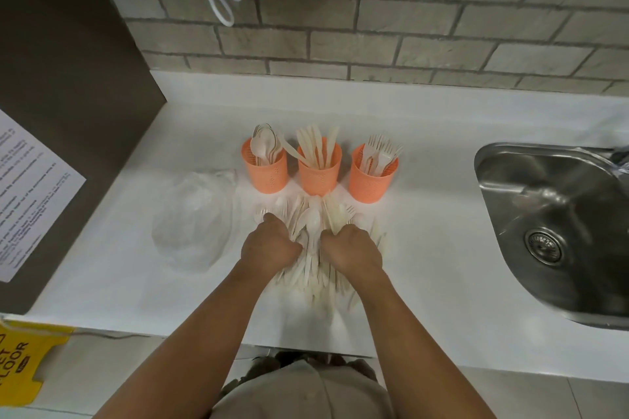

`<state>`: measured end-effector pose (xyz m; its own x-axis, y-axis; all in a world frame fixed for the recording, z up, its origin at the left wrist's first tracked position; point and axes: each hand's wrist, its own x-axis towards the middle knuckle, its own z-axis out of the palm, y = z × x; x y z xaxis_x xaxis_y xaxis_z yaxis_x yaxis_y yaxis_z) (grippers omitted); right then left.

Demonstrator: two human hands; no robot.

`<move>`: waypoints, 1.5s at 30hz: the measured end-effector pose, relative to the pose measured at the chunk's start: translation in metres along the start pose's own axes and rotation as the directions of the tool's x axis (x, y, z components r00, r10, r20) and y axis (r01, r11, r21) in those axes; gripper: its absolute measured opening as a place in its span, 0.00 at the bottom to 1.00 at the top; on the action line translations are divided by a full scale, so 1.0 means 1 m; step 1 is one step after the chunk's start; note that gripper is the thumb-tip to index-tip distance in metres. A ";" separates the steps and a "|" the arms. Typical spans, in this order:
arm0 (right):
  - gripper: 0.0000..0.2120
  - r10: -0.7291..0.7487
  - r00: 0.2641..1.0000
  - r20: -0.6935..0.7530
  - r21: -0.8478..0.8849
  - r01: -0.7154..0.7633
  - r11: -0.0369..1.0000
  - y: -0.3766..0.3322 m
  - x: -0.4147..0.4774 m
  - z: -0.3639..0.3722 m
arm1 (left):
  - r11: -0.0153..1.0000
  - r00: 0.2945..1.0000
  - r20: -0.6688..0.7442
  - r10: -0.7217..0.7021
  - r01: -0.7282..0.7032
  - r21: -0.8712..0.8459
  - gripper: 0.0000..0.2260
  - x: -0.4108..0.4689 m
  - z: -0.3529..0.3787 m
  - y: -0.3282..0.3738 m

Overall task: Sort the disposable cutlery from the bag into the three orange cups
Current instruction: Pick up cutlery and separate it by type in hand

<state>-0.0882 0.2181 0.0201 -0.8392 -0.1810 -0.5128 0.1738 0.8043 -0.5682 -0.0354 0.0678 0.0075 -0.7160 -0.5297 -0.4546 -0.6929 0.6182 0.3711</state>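
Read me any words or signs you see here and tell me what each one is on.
"ET" over "LOOR", cut off at the frame edge: yellow floor sign.
Printed paragraphs, too small and blurred to read: white paper sheet on the dark panel.
Nothing readable on the orange cups.

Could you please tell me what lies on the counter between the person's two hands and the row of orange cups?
In the head view, a loose pile of pale cutlery covers that stretch, from the left hand and right hand to the cups.
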 end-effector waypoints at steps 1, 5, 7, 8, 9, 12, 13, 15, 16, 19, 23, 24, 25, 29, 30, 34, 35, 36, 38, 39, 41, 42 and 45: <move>0.15 -0.006 1.000 -0.010 0.001 0.006 1.000 0.002 0.001 -0.001 | 1.000 1.000 0.007 0.008 -0.008 0.000 0.33 0.001 -0.001 0.001; 0.10 -0.028 0.999 0.018 0.122 0.025 0.992 0.012 0.005 -0.001 | 0.999 0.997 0.075 0.005 -0.001 -0.052 0.30 0.004 -0.005 0.002; 0.11 0.007 1.000 0.005 0.261 -0.008 0.965 0.016 0.004 -0.002 | 0.997 0.996 0.086 -0.004 0.010 -0.072 0.30 0.005 -0.007 0.003; 0.09 0.012 1.000 0.003 0.292 -0.013 0.956 0.018 0.004 -0.002 | 0.997 0.997 0.080 -0.003 0.009 -0.073 0.30 0.006 -0.008 0.004; 0.07 0.014 1.000 0.005 0.310 -0.015 0.951 0.019 0.003 -0.002 | 0.998 0.997 0.071 0.003 0.001 -0.068 0.29 0.005 -0.009 0.004; 0.07 0.035 0.999 0.008 0.348 -0.036 0.937 0.023 0.003 0.002 | 0.999 0.998 0.059 0.036 -0.037 0.017 0.34 0.002 -0.011 0.003; 0.07 0.042 0.999 0.003 0.354 -0.041 0.934 0.024 0.002 0.004 | 0.996 0.997 0.050 0.054 -0.058 0.065 0.35 0.002 -0.011 0.001; 0.09 0.045 0.999 -0.015 0.361 -0.037 0.932 0.026 0.002 0.008 | 0.987 0.997 0.021 0.076 -0.078 0.139 0.32 0.003 -0.010 -0.002; 0.10 0.040 0.999 -0.029 0.360 -0.027 0.933 0.026 0.002 0.010 | 0.984 0.997 0.007 0.077 -0.077 0.162 0.30 0.003 -0.011 -0.003; 0.16 0.003 0.997 -0.079 0.306 0.022 0.952 0.030 0.005 0.014 | 0.979 0.996 0.014 0.089 -0.090 0.183 0.23 0.004 -0.014 -0.006; 0.20 -0.055 0.988 -0.145 0.211 0.085 0.974 0.033 0.008 0.012 | 0.984 0.985 0.117 0.131 -0.143 0.107 0.15 0.003 -0.023 -0.017; 0.20 -0.071 0.983 -0.170 0.201 0.106 0.974 0.032 0.008 0.009 | 0.988 0.981 0.141 0.132 -0.142 0.065 0.14 0.003 -0.025 -0.020; 0.20 -0.093 0.976 -0.197 0.196 0.132 0.972 0.031 0.007 0.006 | 0.991 0.978 0.160 0.130 -0.135 0.024 0.13 0.003 -0.027 -0.025; 0.21 -0.180 0.944 -0.277 0.220 0.245 0.944 0.016 0.001 -0.005 | 0.972 0.961 0.214 0.174 -0.132 -0.195 0.17 -0.001 -0.036 -0.040; 0.21 -0.195 0.940 -0.281 0.259 0.270 0.928 0.011 0.000 -0.007 | 0.957 0.956 0.225 0.190 -0.128 -0.261 0.17 -0.003 -0.037 -0.040; 0.17 -0.256 0.920 -0.295 0.424 0.367 0.828 -0.014 -0.004 -0.012 | 0.780 0.921 0.305 0.243 0.002 -0.626 0.09 -0.018 -0.035 -0.029; 0.15 -0.269 0.916 -0.299 0.457 0.385 0.802 -0.019 -0.002 -0.011 | 0.719 0.913 0.319 0.255 0.042 -0.693 0.10 -0.020 -0.033 -0.026; 0.13 -0.273 0.916 -0.295 0.488 0.390 0.781 -0.024 0.003 -0.010 | 0.680 0.908 0.326 0.263 0.066 -0.730 0.10 -0.024 -0.032 -0.023; 0.15 -0.257 0.933 -0.250 0.572 0.357 0.738 -0.032 0.008 -0.009 | 0.648 0.900 0.339 0.274 0.088 -0.757 0.09 -0.029 -0.030 -0.017; 0.16 -0.247 0.942 -0.229 0.631 0.337 0.699 -0.036 0.009 -0.008 | 0.641 0.896 0.342 0.283 0.089 -0.762 0.08 -0.032 -0.030 -0.014; 0.16 -0.247 0.943 -0.225 0.710 0.332 0.621 -0.044 0.011 -0.010 | 0.636 0.893 0.340 0.296 0.081 -0.767 0.07 -0.037 -0.030 -0.008; 0.15 -0.242 0.940 -0.239 0.728 0.339 0.596 -0.048 0.010 -0.011 | 0.631 0.889 0.341 0.305 0.079 -0.771 0.06 -0.038 -0.031 -0.006; 0.12 -0.217 0.932 -0.290 0.751 0.362 0.552 -0.056 0.010 -0.011 | 0.607 0.870 0.345 0.351 0.069 -0.792 0.10 -0.039 -0.035 -0.002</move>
<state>-0.1122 0.1777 0.0535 -0.9693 -0.1792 -0.1685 0.1795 -0.0467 -0.9827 -0.0095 0.0671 0.0523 -0.8373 -0.0437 -0.5450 -0.5370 -0.1212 0.8348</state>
